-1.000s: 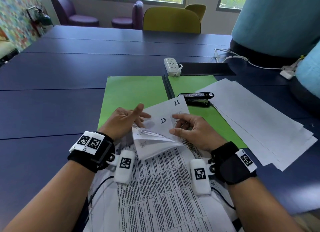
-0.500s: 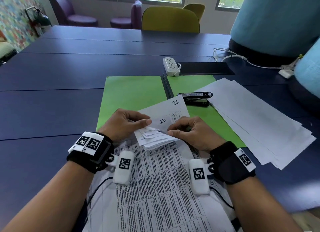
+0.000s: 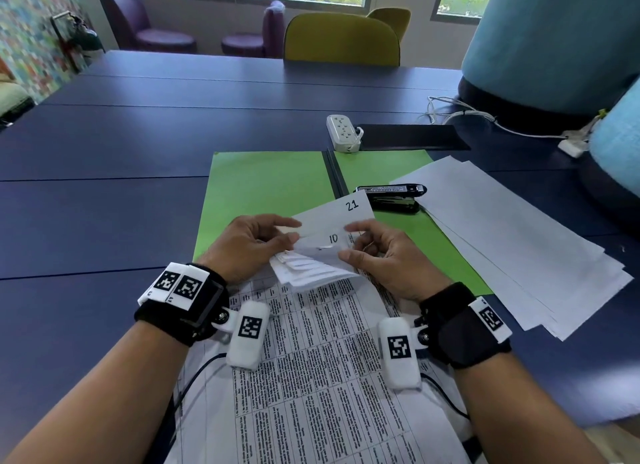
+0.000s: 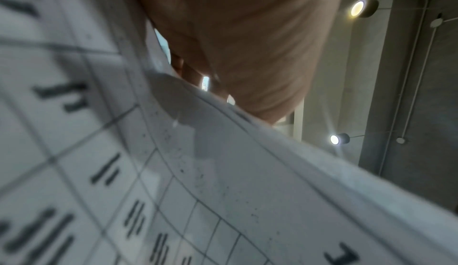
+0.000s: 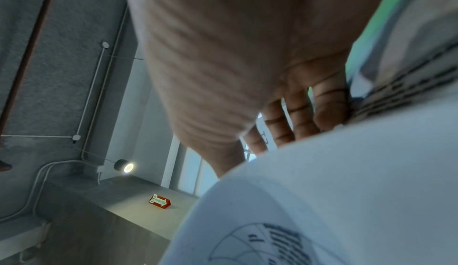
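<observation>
Both hands work the far corner of a stack of white printed table sheets [image 3: 311, 342], which lies partly on an open green card folder [image 3: 266, 186]. Left hand [image 3: 249, 247] pinches a fan of bent-back corners. Right hand [image 3: 384, 255] nips the corner marked 10 [image 3: 329, 243] between thumb and forefinger, with 21 showing behind. Judged about midway through the page check, with the other corners still to go. Dark blue table [image 3: 104, 151] carries a black stapler [image 3: 391, 196], loose white sheets [image 3: 512, 235] and a white power strip [image 3: 343, 132]; a yellow chair [image 3: 343, 40] stands beyond.

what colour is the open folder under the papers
The folder is bright green with a dark spine down its middle, beneath the held papers; clearest in the head view.
</observation>
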### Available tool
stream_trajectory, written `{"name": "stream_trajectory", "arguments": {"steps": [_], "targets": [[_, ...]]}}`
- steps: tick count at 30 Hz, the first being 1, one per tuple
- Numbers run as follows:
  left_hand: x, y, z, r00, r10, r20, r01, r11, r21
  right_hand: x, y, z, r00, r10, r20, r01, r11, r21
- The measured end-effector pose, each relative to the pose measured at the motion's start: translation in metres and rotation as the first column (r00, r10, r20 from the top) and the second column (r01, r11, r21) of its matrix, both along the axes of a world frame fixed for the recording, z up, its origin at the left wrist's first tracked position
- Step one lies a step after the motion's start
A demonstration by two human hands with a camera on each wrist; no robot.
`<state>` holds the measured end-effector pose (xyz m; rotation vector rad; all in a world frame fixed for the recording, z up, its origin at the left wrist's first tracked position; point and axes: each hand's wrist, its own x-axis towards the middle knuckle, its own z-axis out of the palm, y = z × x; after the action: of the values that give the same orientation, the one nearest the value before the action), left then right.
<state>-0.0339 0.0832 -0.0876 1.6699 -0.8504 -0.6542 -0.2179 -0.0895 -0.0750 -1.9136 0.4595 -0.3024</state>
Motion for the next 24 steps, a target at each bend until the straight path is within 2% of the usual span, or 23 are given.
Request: {"name": "stream_trajectory", "arguments": {"steps": [3, 6, 10, 15, 19, 24], "targets": [[0.0011, -0.0004, -0.0014, 1.0, -0.005, 0.017, 0.004, 0.998, 0.056, -0.0016, 0.0016, 0.0041, 1.0, 0.029, -0.011, -0.029, 0.999, -0.029], [0.0003, 0.0002, 0.0016, 1.0, -0.006, 0.027, 0.005, 0.999, 0.049, -0.0005, 0.0048, 0.0049, 0.998, 0.037, -0.045, -0.037, 0.999, -0.01], [0.0051, 0.0022, 0.0017, 0.993, -0.091, 0.069, 0.085, 0.993, 0.08, -0.0014, 0.0029, 0.004, 0.999, 0.042, -0.024, -0.042, 0.999, -0.004], [0.0026, 0.0055, 0.0007, 0.998, -0.069, 0.013, 0.068, 0.993, 0.092, -0.0016, 0.001, 0.0017, 0.999, 0.042, -0.004, -0.042, 0.999, 0.02], [0.0045, 0.0048, 0.002, 0.995, -0.092, 0.047, 0.085, 0.987, 0.133, -0.001, 0.0025, 0.0027, 1.0, -0.01, 0.008, 0.01, 1.0, 0.029], [0.0052, 0.0029, 0.0016, 0.989, -0.112, 0.099, 0.103, 0.99, 0.092, 0.0007, 0.0013, -0.0009, 0.999, -0.041, 0.002, 0.041, 0.997, 0.064]]}}
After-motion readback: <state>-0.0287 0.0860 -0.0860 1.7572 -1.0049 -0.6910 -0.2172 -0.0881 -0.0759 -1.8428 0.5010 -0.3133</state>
